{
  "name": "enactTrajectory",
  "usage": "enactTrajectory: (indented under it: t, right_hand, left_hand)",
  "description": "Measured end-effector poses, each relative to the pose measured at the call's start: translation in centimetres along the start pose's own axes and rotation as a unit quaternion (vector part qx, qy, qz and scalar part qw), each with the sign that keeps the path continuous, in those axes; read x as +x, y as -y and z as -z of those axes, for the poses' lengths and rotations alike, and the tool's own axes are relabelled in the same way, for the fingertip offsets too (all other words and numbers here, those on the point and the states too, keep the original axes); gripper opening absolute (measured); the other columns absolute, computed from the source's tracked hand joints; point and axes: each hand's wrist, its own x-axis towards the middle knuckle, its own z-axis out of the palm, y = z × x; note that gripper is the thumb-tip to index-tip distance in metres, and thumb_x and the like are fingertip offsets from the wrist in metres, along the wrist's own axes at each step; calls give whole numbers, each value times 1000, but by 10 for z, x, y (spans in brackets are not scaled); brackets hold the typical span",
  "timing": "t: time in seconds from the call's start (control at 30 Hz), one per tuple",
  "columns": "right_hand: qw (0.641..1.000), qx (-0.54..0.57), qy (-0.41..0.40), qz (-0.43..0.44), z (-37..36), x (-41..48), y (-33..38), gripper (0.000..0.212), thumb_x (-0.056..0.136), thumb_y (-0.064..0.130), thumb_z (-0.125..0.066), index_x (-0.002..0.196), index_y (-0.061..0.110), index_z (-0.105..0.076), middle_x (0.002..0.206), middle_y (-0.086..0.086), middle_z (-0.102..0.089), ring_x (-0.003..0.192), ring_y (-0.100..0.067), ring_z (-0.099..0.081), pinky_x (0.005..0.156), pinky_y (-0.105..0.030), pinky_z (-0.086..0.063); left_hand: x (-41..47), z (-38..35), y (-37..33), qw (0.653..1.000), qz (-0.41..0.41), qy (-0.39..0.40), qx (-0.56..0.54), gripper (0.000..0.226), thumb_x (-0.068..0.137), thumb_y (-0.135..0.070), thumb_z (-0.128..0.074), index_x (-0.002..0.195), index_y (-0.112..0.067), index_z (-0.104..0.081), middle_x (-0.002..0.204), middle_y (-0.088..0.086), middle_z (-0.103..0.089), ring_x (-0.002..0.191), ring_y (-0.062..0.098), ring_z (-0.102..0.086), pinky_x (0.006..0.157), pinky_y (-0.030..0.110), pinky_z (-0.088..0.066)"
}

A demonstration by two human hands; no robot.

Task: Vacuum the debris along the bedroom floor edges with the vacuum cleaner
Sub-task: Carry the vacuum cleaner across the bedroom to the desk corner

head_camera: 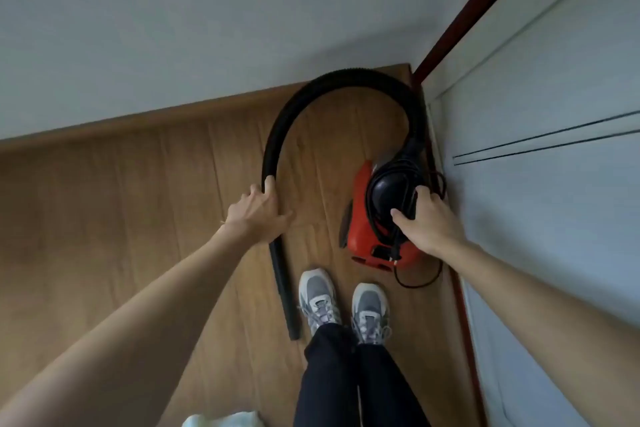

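Red-bodied vacuum cleaner (363,236) sits beside the white door (554,80); your right hand (427,218) grips its black top and cord (404,198), your left hand (258,210) curls round its ribbed black hose (311,90).

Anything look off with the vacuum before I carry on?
Yes: the power cord is wound round the vacuum cleaner, and its plug dangles loose against the red body, so it isn't plugged in. Nothing looks spilled or broken.

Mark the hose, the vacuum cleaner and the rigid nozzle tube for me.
hose (346,78): head view, top of the black arch.
vacuum cleaner (362,229): head view, red casing's left side.
nozzle tube (284,291): head view, middle of the straight black length.
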Motion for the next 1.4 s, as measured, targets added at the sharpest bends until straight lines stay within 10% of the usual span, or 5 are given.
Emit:
enactTrajectory:
  t: [0.27,0.5,0.93,1.4]
  right_hand:
    - [991,81,-107,-21,-46,44,-14,79,92,46,-62,150,8,-25,145,-15,-44,126,-35,-50,87,-45,-52]
    - [930,268,-235,-86,-74,76,-9,54,94,35,-64,129,4,-37,77,12,-43,71,-22,-55,57,-29,-42]
    - [885,291,-360,-50,-116,102,-15,33,103,36,-44,116,6,-39,77,11,-50,59,-33,-65,48,-39,-57]
    - [902,293,-316,-34,-107,98,-15,29,105,31,-41,118,5,-40,73,5,-49,44,-25,-62,34,-33,-52]
  left_hand:
    - [48,-61,22,996,51,1,-69,77,92,-54,-48,150,-16,-14,133,19,-47,113,37,-54,91,53,-51]
    - [92,-88,43,991,91,-20,-92,70,94,-53,-49,146,-15,-20,134,20,-47,111,38,-56,83,48,-51]
    - [178,-130,50,943,207,-63,-253,60,92,-42,-54,139,-16,-26,128,19,-54,110,42,-58,89,53,-54]
    - [152,-148,40,895,75,-194,-394,51,100,-23,-55,146,-18,-32,130,9,-60,116,25,-59,94,37,-51]
